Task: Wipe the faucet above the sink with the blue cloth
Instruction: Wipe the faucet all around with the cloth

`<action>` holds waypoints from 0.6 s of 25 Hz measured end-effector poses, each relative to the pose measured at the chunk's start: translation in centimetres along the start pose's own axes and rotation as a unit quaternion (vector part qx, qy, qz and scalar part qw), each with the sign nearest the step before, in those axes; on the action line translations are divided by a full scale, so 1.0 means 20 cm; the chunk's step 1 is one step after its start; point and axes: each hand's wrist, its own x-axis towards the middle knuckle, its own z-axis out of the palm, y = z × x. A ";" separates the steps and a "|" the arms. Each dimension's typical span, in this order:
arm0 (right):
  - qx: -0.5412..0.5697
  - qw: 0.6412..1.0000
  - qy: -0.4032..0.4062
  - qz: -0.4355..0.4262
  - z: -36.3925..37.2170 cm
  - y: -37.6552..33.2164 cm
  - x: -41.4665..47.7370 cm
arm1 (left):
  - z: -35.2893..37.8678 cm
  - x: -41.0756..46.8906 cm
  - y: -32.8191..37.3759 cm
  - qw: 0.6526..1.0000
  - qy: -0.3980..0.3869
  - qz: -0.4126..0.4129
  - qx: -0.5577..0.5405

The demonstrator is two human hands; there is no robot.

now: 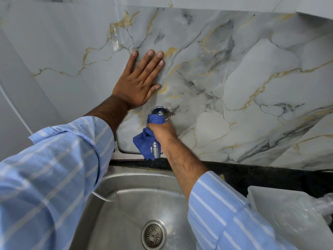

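Note:
A chrome faucet juts out of the marble wall above the sink; its round wall flange shows above my fist and its handle end below. My right hand is closed around the faucet body with the blue cloth wrapped between palm and metal; cloth ends stick out above and to the lower left. My left hand lies flat with spread fingers on the wall, up and left of the flange, holding nothing. The faucet's middle is hidden by my hand.
A steel sink with a round drain lies directly below. A black stone counter edge runs behind it. A white tray with a clear bottle sits at the right.

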 end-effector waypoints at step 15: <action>0.116 0.975 -0.123 -0.148 -0.04 0.46 -0.13 | 0.00 0.01 0.01 1.000 0.006 -0.002 0.002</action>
